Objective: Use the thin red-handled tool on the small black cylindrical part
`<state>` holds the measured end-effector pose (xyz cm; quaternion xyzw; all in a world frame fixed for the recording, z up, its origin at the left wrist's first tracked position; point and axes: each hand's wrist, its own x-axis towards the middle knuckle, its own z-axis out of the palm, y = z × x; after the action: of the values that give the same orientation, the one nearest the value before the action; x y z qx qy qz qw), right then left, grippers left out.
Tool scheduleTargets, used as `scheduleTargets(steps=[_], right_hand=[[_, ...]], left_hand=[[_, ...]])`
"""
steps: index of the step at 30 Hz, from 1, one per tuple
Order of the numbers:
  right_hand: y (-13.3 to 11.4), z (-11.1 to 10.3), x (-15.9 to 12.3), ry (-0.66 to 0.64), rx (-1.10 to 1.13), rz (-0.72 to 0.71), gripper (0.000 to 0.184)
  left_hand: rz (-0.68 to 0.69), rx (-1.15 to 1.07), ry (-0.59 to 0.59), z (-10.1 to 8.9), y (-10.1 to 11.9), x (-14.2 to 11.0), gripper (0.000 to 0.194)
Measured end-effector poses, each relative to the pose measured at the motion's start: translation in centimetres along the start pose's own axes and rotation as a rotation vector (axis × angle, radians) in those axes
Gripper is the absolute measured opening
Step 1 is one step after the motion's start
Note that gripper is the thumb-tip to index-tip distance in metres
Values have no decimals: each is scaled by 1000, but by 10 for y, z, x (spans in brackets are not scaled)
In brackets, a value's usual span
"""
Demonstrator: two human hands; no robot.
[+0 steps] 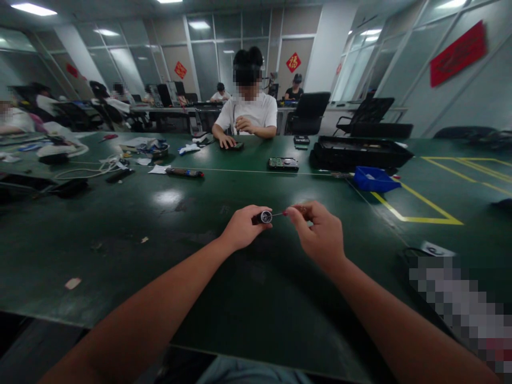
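Note:
My left hand (244, 228) is closed around a small dark cylinder with a silver round end (266, 216) that faces me. Its exact kind is not clear. In my right hand (320, 229) is a thin screwdriver (285, 214), its handle reddish and mostly hidden by the fingers. The narrow metal shaft points left, with its tip at or very near the rim of the silver end; contact cannot be made out. Both hands are above the green table (224, 277), near its middle.
Across the table a person (250, 114) works on a dark device. A hard drive (283, 163), a black case (360, 153), a blue tray (376, 179) and a dark tool (184, 172) lie beyond my hands. Cables (96, 168) and scraps are at left; a blurred-out item (460, 298) is at right.

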<state>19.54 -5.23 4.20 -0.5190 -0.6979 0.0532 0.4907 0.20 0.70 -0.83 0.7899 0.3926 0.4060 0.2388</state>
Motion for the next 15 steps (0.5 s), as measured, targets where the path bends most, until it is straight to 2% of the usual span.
scheduleTargets(steps=[2, 6, 10, 12, 15], right_hand=[[-1, -2, 0, -7, -67, -38, 27], [-2, -3, -1, -90, -23, -113, 13], [-4, -2, -2, -183, -30, -140, 17], [-4, -1, -3, -162, -17, -110, 20], [-3, 2, -4, -63, 87, -19, 20]], left_hand=[[-1, -3, -10, 0, 0, 0, 37], [-8, 17, -19, -1, 2, -1, 37], [0, 28, -19, -1, 2, 0, 36], [1, 29, -12, -1, 1, 0, 37], [-7, 36, 16, -1, 1, 0, 38]])
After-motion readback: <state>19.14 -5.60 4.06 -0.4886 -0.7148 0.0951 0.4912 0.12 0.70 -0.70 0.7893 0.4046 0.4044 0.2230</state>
